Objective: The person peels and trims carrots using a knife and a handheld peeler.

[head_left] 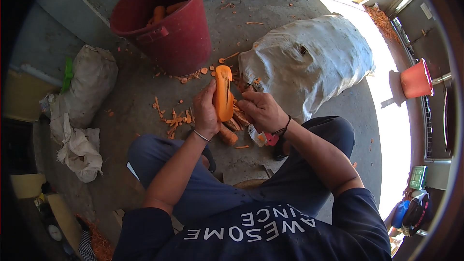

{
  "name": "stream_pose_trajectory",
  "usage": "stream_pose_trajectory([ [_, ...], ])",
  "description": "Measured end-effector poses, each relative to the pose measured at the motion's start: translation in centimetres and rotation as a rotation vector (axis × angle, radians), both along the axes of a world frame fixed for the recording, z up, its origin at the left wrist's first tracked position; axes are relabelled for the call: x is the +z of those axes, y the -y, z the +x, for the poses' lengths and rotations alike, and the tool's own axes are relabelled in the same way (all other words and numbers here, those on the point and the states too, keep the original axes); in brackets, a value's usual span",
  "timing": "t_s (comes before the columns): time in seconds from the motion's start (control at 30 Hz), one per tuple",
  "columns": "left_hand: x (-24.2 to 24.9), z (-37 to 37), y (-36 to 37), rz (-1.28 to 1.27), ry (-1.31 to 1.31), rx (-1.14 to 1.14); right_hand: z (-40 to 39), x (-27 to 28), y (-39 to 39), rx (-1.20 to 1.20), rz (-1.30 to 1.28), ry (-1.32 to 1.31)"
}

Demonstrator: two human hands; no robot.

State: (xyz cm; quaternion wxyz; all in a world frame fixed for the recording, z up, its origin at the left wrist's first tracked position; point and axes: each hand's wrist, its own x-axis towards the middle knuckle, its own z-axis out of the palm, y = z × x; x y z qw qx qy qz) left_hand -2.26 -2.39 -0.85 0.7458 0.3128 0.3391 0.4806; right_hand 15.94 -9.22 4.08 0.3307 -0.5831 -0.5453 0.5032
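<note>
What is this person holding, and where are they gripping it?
The left hand grips a large carrot along its lower side, upright. The right hand holds a peeler by its handle, beside the carrot.

glossy plastic bucket (169,24), woven sack (309,63), rough concrete floor (270,19)

Concrete yard: sack (309,58), carrot bucket (169,24).

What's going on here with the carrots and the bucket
A seated person is peeling a carrot. The left hand holds it upright while the right hand works a peeler against its side. Orange peelings lie scattered on the concrete floor at their feet. A dark red bucket just ahead has carrots in it, and a full white sack lies to the right.
</note>
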Motion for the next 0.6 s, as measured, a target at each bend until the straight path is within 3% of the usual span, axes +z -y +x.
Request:
stream_pose_trajectory([
  [0.6, 0.46, -0.36, -0.39, -0.026, 0.005, -0.038, -0.37, 0.44, -0.13, -0.003, -0.059, -0.09],
])
